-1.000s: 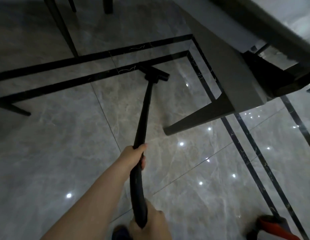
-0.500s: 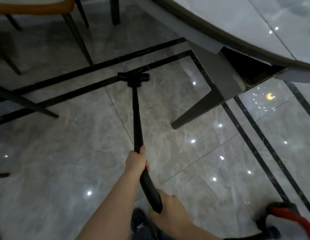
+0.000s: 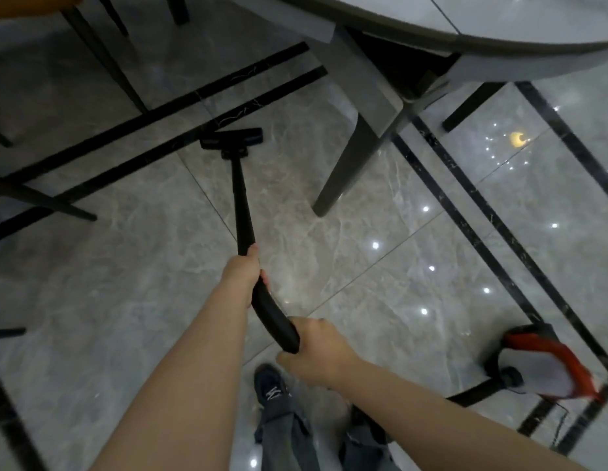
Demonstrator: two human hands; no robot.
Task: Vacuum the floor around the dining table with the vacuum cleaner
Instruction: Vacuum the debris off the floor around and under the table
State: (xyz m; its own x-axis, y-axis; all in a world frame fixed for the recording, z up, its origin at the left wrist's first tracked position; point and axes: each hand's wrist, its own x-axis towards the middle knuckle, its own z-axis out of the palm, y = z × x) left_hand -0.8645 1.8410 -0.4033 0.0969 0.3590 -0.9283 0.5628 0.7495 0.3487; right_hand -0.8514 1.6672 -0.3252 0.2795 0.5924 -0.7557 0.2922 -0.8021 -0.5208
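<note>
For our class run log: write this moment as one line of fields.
left hand: grips wand | right hand: grips wand's rear end | floor head: on tiles, left of table leg | canister: lower right

Dark chair legs point(image 3: 102, 52) stand far left; a sneaker point(image 3: 270, 385) below.

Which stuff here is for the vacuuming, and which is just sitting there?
For the job:
left hand and right hand, both gripping the vacuum wand
floor brush
vacuum body
dining table

Just there:
chair legs
shoe
</note>
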